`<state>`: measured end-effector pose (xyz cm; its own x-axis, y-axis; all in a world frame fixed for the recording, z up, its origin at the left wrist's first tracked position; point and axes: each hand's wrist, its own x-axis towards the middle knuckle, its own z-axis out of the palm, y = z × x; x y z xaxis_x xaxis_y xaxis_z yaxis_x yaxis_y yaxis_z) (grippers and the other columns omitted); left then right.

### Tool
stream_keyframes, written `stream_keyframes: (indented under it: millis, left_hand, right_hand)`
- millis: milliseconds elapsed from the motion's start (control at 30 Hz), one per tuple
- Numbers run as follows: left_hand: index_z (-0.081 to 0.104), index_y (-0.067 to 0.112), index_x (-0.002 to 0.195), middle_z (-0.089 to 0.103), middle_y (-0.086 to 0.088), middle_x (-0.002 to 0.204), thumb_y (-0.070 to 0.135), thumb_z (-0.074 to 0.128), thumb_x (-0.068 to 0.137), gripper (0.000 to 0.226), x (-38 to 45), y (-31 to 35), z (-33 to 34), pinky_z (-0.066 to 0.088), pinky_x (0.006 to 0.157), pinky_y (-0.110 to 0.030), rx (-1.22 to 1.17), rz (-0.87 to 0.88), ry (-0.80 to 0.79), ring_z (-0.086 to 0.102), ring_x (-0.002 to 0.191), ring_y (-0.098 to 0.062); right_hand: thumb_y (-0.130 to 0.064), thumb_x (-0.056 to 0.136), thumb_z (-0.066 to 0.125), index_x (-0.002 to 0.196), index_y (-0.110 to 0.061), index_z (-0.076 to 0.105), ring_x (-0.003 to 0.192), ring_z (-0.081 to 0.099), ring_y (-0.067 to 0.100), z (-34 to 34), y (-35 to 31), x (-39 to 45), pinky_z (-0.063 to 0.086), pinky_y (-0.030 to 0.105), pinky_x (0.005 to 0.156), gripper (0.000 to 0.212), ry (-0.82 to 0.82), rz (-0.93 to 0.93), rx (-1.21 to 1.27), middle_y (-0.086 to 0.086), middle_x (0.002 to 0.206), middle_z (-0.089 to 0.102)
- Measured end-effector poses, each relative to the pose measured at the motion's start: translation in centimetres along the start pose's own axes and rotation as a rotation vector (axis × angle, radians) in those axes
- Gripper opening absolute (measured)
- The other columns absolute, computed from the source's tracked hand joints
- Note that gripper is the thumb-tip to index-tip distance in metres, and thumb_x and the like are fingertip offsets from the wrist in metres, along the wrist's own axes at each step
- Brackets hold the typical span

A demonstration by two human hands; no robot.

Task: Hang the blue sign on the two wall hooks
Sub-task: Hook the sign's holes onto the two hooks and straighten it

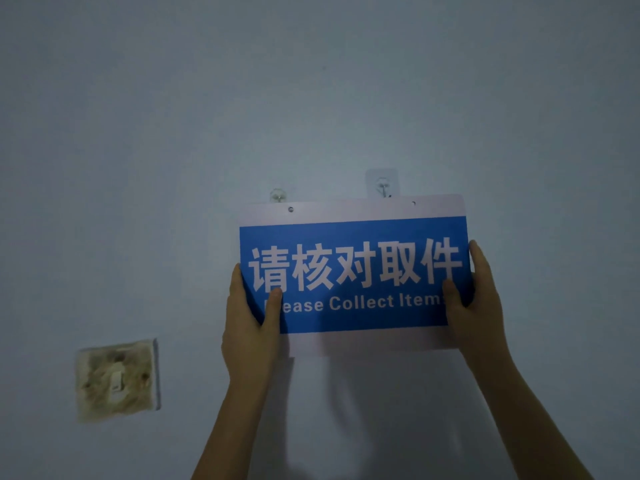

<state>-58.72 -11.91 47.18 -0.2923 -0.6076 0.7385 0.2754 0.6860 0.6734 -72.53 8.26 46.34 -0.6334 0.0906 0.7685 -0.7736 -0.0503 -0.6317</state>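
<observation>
The blue sign (353, 271) has white borders, white Chinese characters and the English line "Please Collect Items". I hold it flat against the pale wall. My left hand (251, 327) grips its lower left edge, thumb on the front. My right hand (476, 306) grips its right edge the same way. Two small holes sit in the sign's top white strip. The left wall hook (278, 195) shows just above the top edge, left of the left hole. The right wall hook (382, 187), on a clear square pad, is partly covered by the top edge, left of the right hole.
A stained, yellowed wall switch plate (117, 379) sits low on the left of the wall. The sign and my arms cast a shadow on the wall below the sign. The rest of the wall is bare pale paint.
</observation>
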Motion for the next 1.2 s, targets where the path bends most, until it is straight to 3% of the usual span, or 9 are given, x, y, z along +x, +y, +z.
stream_keyframes:
  millis: [100, 300, 500, 667, 800, 933, 1067, 1200]
  left_hand:
    - [0.018, 0.029, 0.15, 0.04, 0.005, 0.149, 0.035, 0.051, 0.093, 0.066, 0.4, 0.0, 0.9, 0.039, 0.1, -0.037, 0.064, 0.018, 0.017, 0.046, 0.131, -0.02]
    - [0.01, 0.032, 0.151, 0.04, 0.0, 0.148, 0.035, 0.047, 0.094, 0.068, 1.2, 0.3, 0.9, 0.039, 0.093, -0.034, 0.146, 0.055, 0.023, 0.047, 0.127, -0.025]
    - [0.009, 0.034, 0.151, 0.043, -0.002, 0.143, 0.036, 0.045, 0.095, 0.067, 1.0, -0.3, 0.2, 0.03, 0.081, -0.026, 0.19, 0.016, 0.047, 0.05, 0.122, -0.025]
    - [0.008, 0.035, 0.15, 0.048, -0.005, 0.133, 0.038, 0.044, 0.094, 0.067, 0.6, -0.5, 0.0, 0.032, 0.077, -0.027, 0.21, 0.002, 0.024, 0.047, 0.095, -0.013]
    - [0.007, 0.036, 0.15, 0.049, -0.005, 0.133, 0.04, 0.044, 0.094, 0.068, 0.7, -0.6, -0.1, 0.035, 0.077, -0.028, 0.217, -0.017, 0.0, 0.039, 0.092, -0.007]
    - [0.004, 0.033, 0.151, 0.053, -0.013, 0.117, 0.041, 0.041, 0.094, 0.069, 0.6, -0.7, -0.1, 0.038, 0.072, -0.03, 0.291, -0.016, -0.024, 0.044, 0.082, -0.016]
    - [0.001, 0.031, 0.151, 0.054, -0.017, 0.103, 0.042, 0.038, 0.095, 0.069, 0.6, -0.7, -0.1, 0.036, 0.067, -0.031, 0.369, -0.02, -0.03, 0.048, 0.074, -0.026]
    - [0.002, 0.028, 0.152, 0.056, -0.021, 0.107, 0.042, 0.037, 0.095, 0.068, 0.5, -0.6, 0.1, 0.036, 0.068, -0.033, 0.386, -0.02, -0.019, 0.059, 0.09, -0.039]
  right_hand:
    - [-0.021, 0.082, 0.044, 0.147, -0.018, 0.022, 0.13, 0.047, 0.028, 0.1, 0.6, 0.7, 0.043, 0.045, 0.104, 0.069, 0.012, 0.006, 0.002, 0.011, 0.147, 0.042]
    - [-0.026, 0.081, 0.045, 0.147, -0.021, 0.023, 0.129, 0.048, 0.028, 0.6, 0.8, 1.7, 0.043, 0.047, 0.105, 0.07, 0.01, 0.002, -0.005, 0.012, 0.145, 0.045]
    - [-0.026, 0.081, 0.044, 0.147, -0.02, 0.024, 0.13, 0.047, 0.028, 1.5, 0.8, 1.9, 0.043, 0.044, 0.105, 0.07, -0.02, -0.017, 0.001, 0.011, 0.146, 0.045]
    - [-0.017, 0.088, 0.049, 0.147, -0.019, 0.026, 0.127, 0.049, 0.027, 1.7, 1.4, 1.4, 0.04, 0.029, 0.095, 0.063, -0.024, -0.026, 0.006, 0.012, 0.144, 0.047]
    - [-0.005, 0.092, 0.048, 0.147, -0.017, 0.026, 0.127, 0.049, 0.029, 1.7, 1.5, 1.7, 0.038, 0.028, 0.094, 0.06, -0.024, -0.026, -0.009, 0.013, 0.143, 0.047]
    - [-0.015, 0.09, 0.049, 0.147, -0.017, 0.027, 0.125, 0.051, 0.03, 1.6, 1.8, 1.6, 0.041, 0.03, 0.094, 0.061, -0.028, -0.034, -0.021, 0.015, 0.141, 0.049]
    - [-0.009, 0.092, 0.048, 0.147, -0.016, 0.027, 0.128, 0.048, 0.026, 1.6, 1.7, 1.3, 0.041, 0.03, 0.097, 0.059, -0.029, -0.026, -0.008, 0.01, 0.145, 0.046]
    - [-0.007, 0.093, 0.048, 0.147, -0.016, 0.025, 0.128, 0.049, 0.026, 1.1, 1.3, 1.8, 0.043, 0.033, 0.099, 0.06, -0.041, -0.037, -0.038, 0.011, 0.145, 0.045]
